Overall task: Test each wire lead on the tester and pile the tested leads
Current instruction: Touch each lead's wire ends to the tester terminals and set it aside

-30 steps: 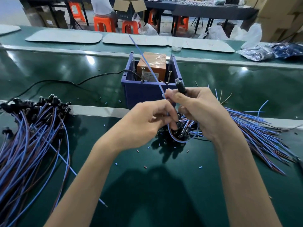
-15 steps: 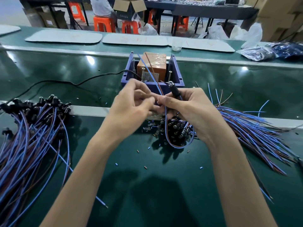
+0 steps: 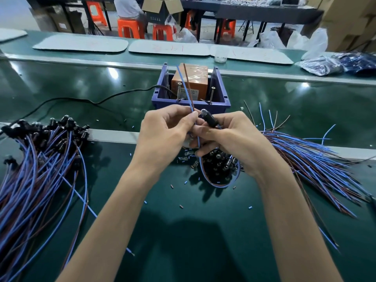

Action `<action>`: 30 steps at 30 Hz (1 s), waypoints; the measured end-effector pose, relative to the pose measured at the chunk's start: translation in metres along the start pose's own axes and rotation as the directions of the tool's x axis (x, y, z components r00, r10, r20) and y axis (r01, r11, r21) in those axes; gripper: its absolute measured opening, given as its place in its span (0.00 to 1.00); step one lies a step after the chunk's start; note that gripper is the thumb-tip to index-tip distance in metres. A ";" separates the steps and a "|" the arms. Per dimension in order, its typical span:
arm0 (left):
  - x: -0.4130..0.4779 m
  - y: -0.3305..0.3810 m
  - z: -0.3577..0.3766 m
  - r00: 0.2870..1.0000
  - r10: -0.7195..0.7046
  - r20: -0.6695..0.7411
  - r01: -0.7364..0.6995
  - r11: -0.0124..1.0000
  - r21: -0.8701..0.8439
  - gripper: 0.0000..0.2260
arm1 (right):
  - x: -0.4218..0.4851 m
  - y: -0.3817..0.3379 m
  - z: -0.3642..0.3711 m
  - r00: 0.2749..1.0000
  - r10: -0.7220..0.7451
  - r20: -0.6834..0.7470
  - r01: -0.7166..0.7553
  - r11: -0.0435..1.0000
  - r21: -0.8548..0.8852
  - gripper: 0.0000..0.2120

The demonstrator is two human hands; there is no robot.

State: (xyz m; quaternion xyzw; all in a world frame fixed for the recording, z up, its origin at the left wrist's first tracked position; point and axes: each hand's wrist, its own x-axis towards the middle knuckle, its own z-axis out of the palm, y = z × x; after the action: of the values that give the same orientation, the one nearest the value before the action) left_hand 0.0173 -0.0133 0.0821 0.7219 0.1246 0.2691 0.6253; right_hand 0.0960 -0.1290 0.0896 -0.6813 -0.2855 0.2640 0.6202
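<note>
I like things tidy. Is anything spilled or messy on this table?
Yes. Tiny blue and brown bits lie scattered over the green mat around the middle heap, like spilled crumbs. One blue wire strays out of the left pile across the mat. The held lead looks fine.

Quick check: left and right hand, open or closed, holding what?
Left hand: closed, pinching the blue and brown wires of one lead.
Right hand: closed, gripping that lead's black cap.
</note>
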 end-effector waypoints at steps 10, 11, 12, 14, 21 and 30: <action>0.007 -0.010 -0.007 0.987 -0.056 -0.153 0.061 0.998 0.034 0.05 | 0.004 0.003 -0.005 0.986 -0.025 -0.167 0.013 0.997 -0.075 0.07; 0.008 -0.012 -0.010 0.985 -0.060 -0.163 0.069 0.996 0.051 0.05 | 0.004 0.002 -0.007 0.974 -0.036 -0.224 0.021 0.997 -0.069 0.06; 0.009 -0.013 -0.013 0.983 -0.061 -0.175 0.075 0.994 0.075 0.06 | 0.005 0.002 -0.010 0.960 -0.047 -0.277 0.030 0.997 -0.064 0.05; 0.010 -0.015 -0.018 0.978 -0.065 -0.198 0.090 0.989 0.121 0.08 | 0.005 0.001 -0.018 0.931 -0.063 -0.360 0.039 0.996 -0.074 0.05; 0.012 -0.023 -0.022 0.970 -0.037 -0.241 0.120 0.933 0.339 0.07 | 0.005 0.003 -0.028 0.890 -0.033 -0.455 -0.010 0.996 -0.091 0.09; 0.014 -0.031 -0.015 0.956 -0.088 -0.279 0.196 0.902 0.386 0.13 | 0.011 0.009 -0.027 0.912 0.003 -0.410 -0.081 0.982 -0.173 0.11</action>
State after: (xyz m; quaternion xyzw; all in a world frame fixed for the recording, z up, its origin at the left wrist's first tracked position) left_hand 0.0258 0.0119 0.0564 0.7849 0.3100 0.2807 0.4571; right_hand 0.1235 -0.1410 0.0829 -0.7824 -0.1585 0.1015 0.5937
